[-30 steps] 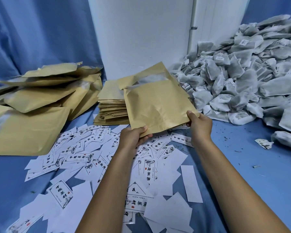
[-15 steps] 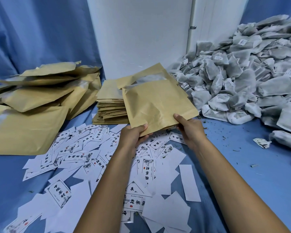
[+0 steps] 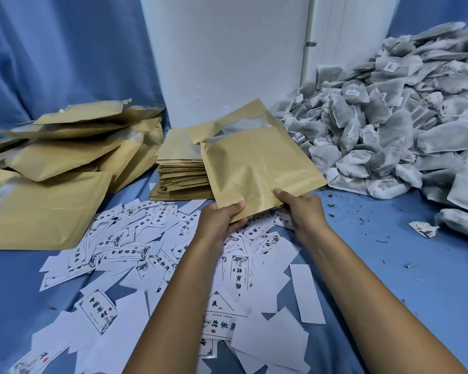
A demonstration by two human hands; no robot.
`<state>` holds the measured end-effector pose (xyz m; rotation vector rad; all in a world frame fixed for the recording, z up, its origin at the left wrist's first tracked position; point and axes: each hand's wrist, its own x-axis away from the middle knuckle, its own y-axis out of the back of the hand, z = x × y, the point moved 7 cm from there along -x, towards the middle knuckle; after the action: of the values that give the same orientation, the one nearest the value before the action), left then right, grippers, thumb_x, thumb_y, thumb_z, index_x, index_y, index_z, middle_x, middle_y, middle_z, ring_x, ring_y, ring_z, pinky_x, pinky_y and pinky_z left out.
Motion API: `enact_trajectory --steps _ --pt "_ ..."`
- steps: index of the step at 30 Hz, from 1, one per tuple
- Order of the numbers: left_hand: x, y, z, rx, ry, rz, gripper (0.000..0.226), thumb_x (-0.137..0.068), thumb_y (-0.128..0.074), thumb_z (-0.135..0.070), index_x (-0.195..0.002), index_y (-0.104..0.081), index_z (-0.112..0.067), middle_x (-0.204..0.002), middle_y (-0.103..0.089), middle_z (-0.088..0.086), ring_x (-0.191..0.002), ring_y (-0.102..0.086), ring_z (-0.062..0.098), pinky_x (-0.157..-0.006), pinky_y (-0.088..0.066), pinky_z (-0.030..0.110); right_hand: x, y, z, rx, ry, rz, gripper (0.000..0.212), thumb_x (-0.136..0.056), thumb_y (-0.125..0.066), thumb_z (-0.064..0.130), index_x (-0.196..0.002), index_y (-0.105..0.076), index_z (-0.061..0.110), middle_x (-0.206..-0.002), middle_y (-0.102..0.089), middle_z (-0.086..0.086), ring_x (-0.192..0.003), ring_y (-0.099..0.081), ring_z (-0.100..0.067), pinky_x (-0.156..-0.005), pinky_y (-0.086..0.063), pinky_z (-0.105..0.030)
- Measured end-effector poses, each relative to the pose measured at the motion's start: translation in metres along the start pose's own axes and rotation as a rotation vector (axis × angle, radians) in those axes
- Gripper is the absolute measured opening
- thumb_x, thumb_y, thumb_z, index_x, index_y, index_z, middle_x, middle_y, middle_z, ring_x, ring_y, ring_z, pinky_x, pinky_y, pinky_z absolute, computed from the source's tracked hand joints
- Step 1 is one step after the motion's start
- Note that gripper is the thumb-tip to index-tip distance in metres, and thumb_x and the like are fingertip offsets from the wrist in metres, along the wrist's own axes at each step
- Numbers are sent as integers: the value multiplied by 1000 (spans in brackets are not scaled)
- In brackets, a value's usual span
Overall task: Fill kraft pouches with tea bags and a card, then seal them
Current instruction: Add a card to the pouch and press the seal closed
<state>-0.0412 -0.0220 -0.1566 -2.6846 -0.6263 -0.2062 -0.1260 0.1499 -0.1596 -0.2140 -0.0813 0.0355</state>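
Note:
I hold one kraft pouch (image 3: 257,163) tilted up above the cards, its open mouth with a clear window facing away from me. My left hand (image 3: 222,220) grips its near bottom corner, thumb on top. My right hand (image 3: 303,209) pinches the bottom edge a little to the right. A flat stack of empty pouches (image 3: 181,171) lies just behind. White printed cards (image 3: 135,252) are scattered beneath my arms. A big heap of grey tea bags (image 3: 389,125) fills the right side.
Filled, puffy kraft pouches (image 3: 65,157) are piled at the left on the blue cloth (image 3: 416,292). A white wall panel (image 3: 227,63) stands behind the stack. One loose tea bag tag (image 3: 423,229) and tea crumbs lie at the right.
My right hand slid left along the pouch's bottom edge, from the right corner toward the middle. The pouch and my left hand stayed nearly in place.

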Motion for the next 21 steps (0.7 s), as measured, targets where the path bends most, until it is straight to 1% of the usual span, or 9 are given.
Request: enact_trajectory --steps 2,4,7,11,13,15,17,19,21 --pt "0 -1 0 -1 -6 3 13 -82 -69 1 -89 -61 -6 -71 -72 -3 -62 -70 11 -54 -54 18 1 0 -1 -17 -4 13 36 -79 -75 13 -53 -51 14 -55 -56 2 -44 -48 -9 -41 -37 -16" --pt "0 -2 0 6 -11 11 13 -82 -69 2 -88 -60 -6 -72 -73 -2 -63 -71 11 -54 -54 19 3 -4 -2 -20 -17 54 27 -80 -75 15 -61 -56 9 -64 -60 -5 -53 -53 -16 -48 -42 -20" --pt "1 -5 0 20 -19 32 16 -80 -70 3 -89 -59 -5 -74 -74 0 -64 -71 12 -57 -57 21 5 -10 -2 -11 14 102 21 -80 -74 11 -63 -62 8 -65 -70 -2 -59 -65 -17 -53 -49 -20" --pt "2 -7 1 -4 -19 43 14 -80 -70 3 -91 -62 -2 -81 -73 4 -66 -71 14 -57 -56 22 7 -8 2 -31 49 80 23 -79 -74 7 -60 -61 11 -56 -67 4 -51 -64 -9 -49 -47 -16" --pt "1 -7 1 -19 -22 37 13 -80 -70 2 -88 -64 -4 -77 -74 2 -66 -71 13 -59 -57 24 9 -12 0 -64 21 123 18 -80 -72 6 -66 -62 9 -61 -68 1 -57 -65 -14 -53 -49 -21" --pt "0 -7 3 -60 -21 35 12 -79 -72 -1 -86 -65 -7 -75 -74 1 -67 -71 14 -66 -58 26 14 -18 -2 -65 -18 185 15 -81 -72 8 -71 -62 4 -62 -62 -8 -54 -55 -21 -50 -40 -27" --pt "-1 -7 4 -95 -16 31 12 -77 -74 -4 -85 -66 -9 -74 -74 1 -66 -70 13 -68 -57 25 16 -18 -3 13 -43 180 24 -81 -73 14 -65 -57 6 -52 -48 -6 -46 -37 -16 -49 -25 -28" --pt "-2 -7 5 -124 -18 29 15 -76 -76 -7 -88 -68 -8 -75 -74 1 -66 -70 13 -68 -57 24 16 -15 -3 48 -57 160 29 -81 -73 17 -63 -53 7 -46 -39 -2 -41 -28 -13 -49 -21 -27" --pt "-2 -6 6 -168 -36 17 18 -76 -77 -10 -92 -69 -8 -81 -74 4 -73 -70 17 -74 -56 28 18 -15 -2 28 -64 179 35 -82 -72 16 -58 -49 7 -45 -39 -2 -36 -29 -14 -43 -23 -22"
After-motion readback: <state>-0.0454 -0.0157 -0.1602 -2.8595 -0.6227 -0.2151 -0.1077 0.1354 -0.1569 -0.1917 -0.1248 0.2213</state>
